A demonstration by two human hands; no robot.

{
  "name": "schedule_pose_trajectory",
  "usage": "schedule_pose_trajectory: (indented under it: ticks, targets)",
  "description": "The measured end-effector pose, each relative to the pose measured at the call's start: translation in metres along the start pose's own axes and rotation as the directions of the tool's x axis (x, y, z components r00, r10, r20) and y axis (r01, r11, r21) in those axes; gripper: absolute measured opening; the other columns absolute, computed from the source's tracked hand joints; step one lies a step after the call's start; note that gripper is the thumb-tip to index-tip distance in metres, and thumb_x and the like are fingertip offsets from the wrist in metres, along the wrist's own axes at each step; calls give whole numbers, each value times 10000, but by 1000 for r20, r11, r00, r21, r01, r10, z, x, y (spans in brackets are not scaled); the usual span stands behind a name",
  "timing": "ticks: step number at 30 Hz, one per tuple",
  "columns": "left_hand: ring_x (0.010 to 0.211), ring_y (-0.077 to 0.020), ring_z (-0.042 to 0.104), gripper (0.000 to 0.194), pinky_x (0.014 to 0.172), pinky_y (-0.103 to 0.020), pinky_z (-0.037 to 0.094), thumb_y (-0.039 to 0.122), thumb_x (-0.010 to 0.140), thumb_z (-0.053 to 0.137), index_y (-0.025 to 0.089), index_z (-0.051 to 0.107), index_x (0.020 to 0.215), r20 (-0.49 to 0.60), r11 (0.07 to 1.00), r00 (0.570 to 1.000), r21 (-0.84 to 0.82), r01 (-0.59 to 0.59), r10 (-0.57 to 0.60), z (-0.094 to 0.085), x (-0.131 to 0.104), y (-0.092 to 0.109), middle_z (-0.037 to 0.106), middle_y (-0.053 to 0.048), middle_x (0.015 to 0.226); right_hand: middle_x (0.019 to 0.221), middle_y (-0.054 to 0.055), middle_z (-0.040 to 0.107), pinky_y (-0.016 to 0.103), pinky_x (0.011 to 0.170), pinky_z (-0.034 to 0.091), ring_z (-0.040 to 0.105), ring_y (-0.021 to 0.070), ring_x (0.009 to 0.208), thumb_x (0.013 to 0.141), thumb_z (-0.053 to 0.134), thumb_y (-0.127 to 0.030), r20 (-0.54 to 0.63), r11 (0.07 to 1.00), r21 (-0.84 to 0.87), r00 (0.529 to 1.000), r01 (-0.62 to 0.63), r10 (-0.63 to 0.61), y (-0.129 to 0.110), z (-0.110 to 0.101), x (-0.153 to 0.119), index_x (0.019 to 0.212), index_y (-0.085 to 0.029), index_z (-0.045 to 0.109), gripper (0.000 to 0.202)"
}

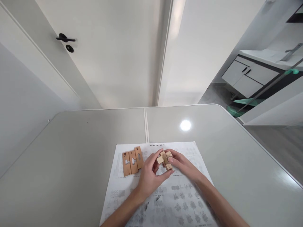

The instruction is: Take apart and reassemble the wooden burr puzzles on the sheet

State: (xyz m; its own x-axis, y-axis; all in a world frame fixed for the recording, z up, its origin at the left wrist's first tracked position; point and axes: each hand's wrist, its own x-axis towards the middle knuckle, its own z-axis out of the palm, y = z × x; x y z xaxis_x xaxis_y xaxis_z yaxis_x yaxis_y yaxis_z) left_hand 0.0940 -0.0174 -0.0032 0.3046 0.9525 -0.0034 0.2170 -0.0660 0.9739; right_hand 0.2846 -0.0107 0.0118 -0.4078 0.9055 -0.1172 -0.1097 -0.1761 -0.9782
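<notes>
Both of my hands hold a small cluster of interlocked wooden puzzle pieces (pixel 165 158) just above a printed instruction sheet (pixel 180 201). My left hand (pixel 149 176) grips the cluster from the left and below, thumb and fingers curled around it. My right hand (pixel 183 165) pinches it from the right. Three flat notched wooden bars (pixel 132 162), numbered by hand 3, 1 and 2, lie side by side on the sheet just left of my left hand.
The sheet lies on a grey table (pixel 71 151) with a seam down its middle. A white door with a black handle (pixel 65 39) stands behind the table. Cabinets (pixel 248 75) and green-tipped poles are at the far right.
</notes>
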Motion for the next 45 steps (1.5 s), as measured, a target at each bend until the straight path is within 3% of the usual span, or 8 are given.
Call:
schedule_pose_trajectory:
  ticks: [5,9,15,22,26,31,37,45]
  targets:
    - [639,-113,436,676,610,-245,477,383,824,860,352,614,1453,-25,996,998,67,-56,58,-1,1,-2,592,-11,1000,1049,73,715,370,846,553,705,243,918,1006,587,-666,-30,999,-48,999,13,-14,-1,4,-2,1288,-245,597,507]
    - [645,-124,449,671,578,-240,439,404,829,854,329,614,1451,-46,997,997,50,-61,63,-2,2,-1,590,-19,982,1002,58,737,394,875,556,715,246,912,1053,451,-688,-73,998,-50,997,29,-33,2,4,-5,1342,-277,535,509]
    - [640,-123,469,672,576,-252,444,393,836,845,324,599,1457,-53,998,997,-19,-54,53,-2,2,-1,657,-43,1083,899,36,736,345,735,547,689,224,787,1064,521,-595,-138,995,-89,988,54,-66,8,6,-3,1138,-260,609,353]
    - [649,-136,460,678,629,-297,497,350,838,838,360,585,1468,-72,986,988,100,-132,140,-3,1,-4,606,-26,1033,1073,74,766,362,744,527,674,241,839,1052,558,-566,-216,974,-208,968,85,-131,8,7,-2,1061,-243,706,355]
    - [836,-222,594,642,733,-359,551,336,856,816,362,594,1458,-83,976,978,120,-180,191,-3,2,-1,633,-63,1162,1156,85,776,376,735,547,715,266,874,1020,612,-571,-250,980,-179,959,90,-134,7,8,-2,1037,-253,697,330]
    - [1026,-265,653,652,914,-406,565,333,842,837,345,598,1448,-97,967,968,136,-217,231,-1,2,-2,644,-63,1155,976,74,788,348,691,533,704,243,809,1010,631,-574,-257,982,-168,958,86,-128,8,8,-3,975,-236,658,341]
    - [1106,-281,663,643,955,-426,564,338,839,857,362,612,1433,-105,951,957,180,-251,272,-2,1,-4,659,-64,1173,1141,102,789,336,662,522,695,226,795,1016,615,-585,-254,982,-166,958,95,-136,6,9,-4,920,-233,613,364]
    - [1186,-282,675,607,1011,-433,550,297,823,871,308,603,1367,-93,984,980,53,-172,176,0,1,2,698,-66,1294,1232,115,777,390,752,569,743,256,880,1043,595,-532,-253,970,-205,950,133,-184,8,8,-5,1000,-242,655,299]
